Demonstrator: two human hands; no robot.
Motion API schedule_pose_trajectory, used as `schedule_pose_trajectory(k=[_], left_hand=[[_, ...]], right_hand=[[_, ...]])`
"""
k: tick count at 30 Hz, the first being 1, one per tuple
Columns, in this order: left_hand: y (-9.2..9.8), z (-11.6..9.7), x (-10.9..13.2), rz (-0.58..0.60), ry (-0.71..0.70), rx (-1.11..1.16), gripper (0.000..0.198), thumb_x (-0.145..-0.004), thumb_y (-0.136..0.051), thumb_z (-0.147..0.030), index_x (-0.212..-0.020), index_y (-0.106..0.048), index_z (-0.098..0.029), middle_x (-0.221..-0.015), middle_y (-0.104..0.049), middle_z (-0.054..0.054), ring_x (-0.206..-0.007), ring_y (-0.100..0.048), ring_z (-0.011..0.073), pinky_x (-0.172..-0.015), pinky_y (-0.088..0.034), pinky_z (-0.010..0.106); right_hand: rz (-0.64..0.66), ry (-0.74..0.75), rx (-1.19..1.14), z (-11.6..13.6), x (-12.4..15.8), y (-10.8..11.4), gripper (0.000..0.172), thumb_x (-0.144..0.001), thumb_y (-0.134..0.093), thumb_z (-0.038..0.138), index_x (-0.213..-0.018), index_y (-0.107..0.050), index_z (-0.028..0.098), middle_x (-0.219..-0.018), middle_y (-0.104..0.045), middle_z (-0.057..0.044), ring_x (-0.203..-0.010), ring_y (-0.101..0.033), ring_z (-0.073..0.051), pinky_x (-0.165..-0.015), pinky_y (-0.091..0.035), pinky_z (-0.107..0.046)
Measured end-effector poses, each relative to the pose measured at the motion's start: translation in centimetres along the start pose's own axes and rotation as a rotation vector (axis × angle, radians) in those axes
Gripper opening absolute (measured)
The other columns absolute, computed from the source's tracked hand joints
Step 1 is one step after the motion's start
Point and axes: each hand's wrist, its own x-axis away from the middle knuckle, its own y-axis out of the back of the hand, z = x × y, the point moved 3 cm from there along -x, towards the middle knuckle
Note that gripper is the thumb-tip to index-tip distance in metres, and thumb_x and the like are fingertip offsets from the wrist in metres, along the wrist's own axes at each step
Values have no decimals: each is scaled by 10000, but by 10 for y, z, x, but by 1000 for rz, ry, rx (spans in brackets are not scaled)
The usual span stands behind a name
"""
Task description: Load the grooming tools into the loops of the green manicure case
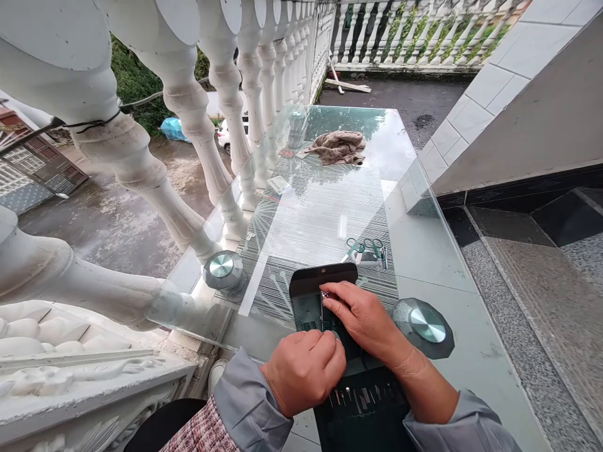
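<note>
A dark smartphone (pixel 315 285) lies flat on the glass table (pixel 424 251) in front of me. My right hand (pixel 365 317) rests on the phone's lower half, its fingers pressed together around a thin metal tool (pixel 322 307) that stands on the screen. Just below, my left hand (pixel 304 370) is closed in a loose fist at the phone's near end; what it holds, if anything, is hidden. A black tool case (pixel 362 408) with several small metal bits lies open under my wrists.
Green-handled scissors (pixel 365 248) lie beyond the phone. A crumpled brown cloth (pixel 338 147) sits at the far end. Round metal table fittings stand at left (pixel 222 269) and right (pixel 424 323). A white balustrade (pixel 188 119) runs along the left; tiled steps (pixel 518 251) lie right.
</note>
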Motion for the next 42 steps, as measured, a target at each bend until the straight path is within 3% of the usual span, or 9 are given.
schedule_pose_trajectory(k=[6,10,14,21,28,30,33,36,42], left_hand=[[-5,6,0,13,183,57,286,-943,-312,-105,-847,-577,-147,-696,-568,25,-594,-534,129,-510,-422,234],[-8,16,0,47,401,179,277,-967,-299,-154,-922,-572,-163,-768,-574,28,-687,-561,129,-603,-474,215],[-11,30,1,155,552,83,147,-925,-409,-134,-950,-551,-164,-888,-571,52,-805,-555,181,-701,-507,295],[-16,30,1,324,385,-63,129,-854,-490,-38,-916,-581,-105,-946,-571,104,-830,-535,217,-736,-498,338],[-16,30,2,325,373,-70,148,-867,-463,-34,-884,-582,-121,-914,-566,96,-826,-532,220,-731,-492,345],[-16,31,3,335,388,-75,153,-863,-464,-26,-891,-580,-123,-922,-567,91,-827,-531,215,-739,-492,338],[-15,31,1,347,401,-71,155,-855,-475,-20,-933,-577,-106,-944,-571,95,-816,-530,209,-744,-496,331],[-13,30,-1,335,399,-55,151,-843,-481,-16,-934,-573,-96,-960,-573,108,-830,-533,220,-742,-502,340],[-12,29,-1,303,418,-6,179,-823,-495,-13,-956,-569,-107,-971,-573,97,-830,-525,225,-742,-508,362]], right_hand=[[62,42,56,3,2,-5,229,-849,-489,204,-1010,-651,217,-912,-672,-49,-823,-619,-169,-752,-497,-316],[102,28,10,3,2,-3,232,-849,-491,185,-1013,-650,221,-925,-671,-40,-843,-620,-163,-766,-493,-300],[103,7,1,2,2,0,223,-857,-493,199,-1016,-649,211,-943,-670,-49,-862,-618,-170,-782,-485,-310],[257,86,35,7,3,-2,233,-871,-477,197,-1017,-652,244,-885,-657,-23,-839,-597,-153,-779,-474,-292],[318,178,108,9,7,-2,291,-887,-404,157,-947,-674,245,-833,-573,-27,-791,-558,-141,-722,-475,-282],[312,192,94,9,8,-1,310,-892,-380,143,-968,-664,242,-837,-564,-32,-802,-555,-145,-725,-479,-289],[184,161,-3,7,6,6,309,-904,-368,138,-1087,-601,226,-941,-584,-50,-884,-565,-145,-788,-482,-301],[87,117,-44,7,7,16,249,-901,-397,141,-1028,-601,207,-943,-601,-50,-896,-568,-143,-813,-474,-306],[211,164,-30,15,15,15,137,-839,-531,142,-924,-615,209,-893,-587,-30,-856,-550,-142,-775,-462,-290]])
